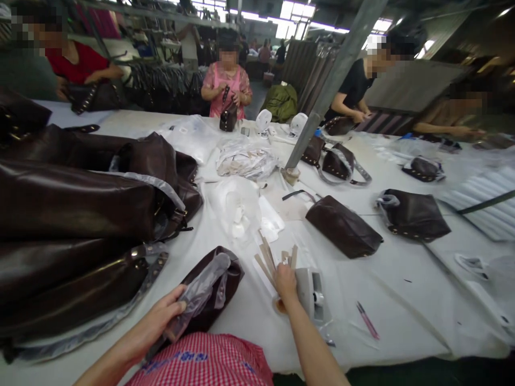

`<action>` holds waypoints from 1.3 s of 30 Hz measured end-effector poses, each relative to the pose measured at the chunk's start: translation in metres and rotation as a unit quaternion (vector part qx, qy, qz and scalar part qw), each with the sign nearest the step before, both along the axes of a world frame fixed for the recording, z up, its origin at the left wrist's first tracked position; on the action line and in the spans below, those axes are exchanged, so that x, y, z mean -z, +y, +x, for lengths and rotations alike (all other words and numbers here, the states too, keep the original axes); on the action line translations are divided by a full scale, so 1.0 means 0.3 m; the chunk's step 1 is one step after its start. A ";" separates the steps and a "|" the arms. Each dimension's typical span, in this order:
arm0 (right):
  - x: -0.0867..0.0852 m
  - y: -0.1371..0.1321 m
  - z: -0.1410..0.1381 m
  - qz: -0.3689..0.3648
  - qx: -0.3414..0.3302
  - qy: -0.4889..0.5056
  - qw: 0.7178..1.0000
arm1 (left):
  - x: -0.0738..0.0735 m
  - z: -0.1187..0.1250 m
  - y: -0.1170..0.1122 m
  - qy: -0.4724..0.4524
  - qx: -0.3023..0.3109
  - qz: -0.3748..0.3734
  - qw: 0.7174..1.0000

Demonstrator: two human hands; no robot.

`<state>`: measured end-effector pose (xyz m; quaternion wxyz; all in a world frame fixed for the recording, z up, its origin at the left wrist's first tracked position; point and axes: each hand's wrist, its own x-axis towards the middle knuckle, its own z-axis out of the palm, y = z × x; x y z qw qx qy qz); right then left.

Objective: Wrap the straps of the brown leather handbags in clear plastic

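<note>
My left hand point(172, 311) grips a dark brown leather handbag point(229, 284) at the table's front edge, in front of my red checked apron point(209, 359). The bag leans on its side, and clear plastic wrap point(209, 279) covers its strap under my fingers. Reaching forward, my right hand point(285, 281) is curled down among flat tan strips point(265, 257) on the table. Its fingertips are largely hidden, so what they pinch does not show. A grey-white tape dispenser point(309, 292) stands just right of that hand.
Large brown bags point(76, 198) are heaped at the left. Further bags point(344, 225) lie to the right, near a pink pen-like tool point(368, 320). A slanted metal post point(333, 80) rises mid-table beside a pile of wrapped strips point(245, 160). Several co-workers handle bags across the table.
</note>
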<state>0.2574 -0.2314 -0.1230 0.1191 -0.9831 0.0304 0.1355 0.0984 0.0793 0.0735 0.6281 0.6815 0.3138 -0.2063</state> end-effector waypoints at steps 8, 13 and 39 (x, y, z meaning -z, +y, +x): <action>0.029 -0.088 0.041 0.030 -0.010 0.025 0.999 | 0.013 0.054 0.000 0.029 0.016 -0.006 0.999; 0.035 -0.057 0.031 0.025 -0.014 0.015 0.999 | -0.002 0.049 -0.002 0.020 0.019 -0.038 0.999; 0.056 -0.069 0.051 0.025 -0.041 0.023 0.999 | 0.092 0.031 0.018 0.024 0.028 -0.090 0.995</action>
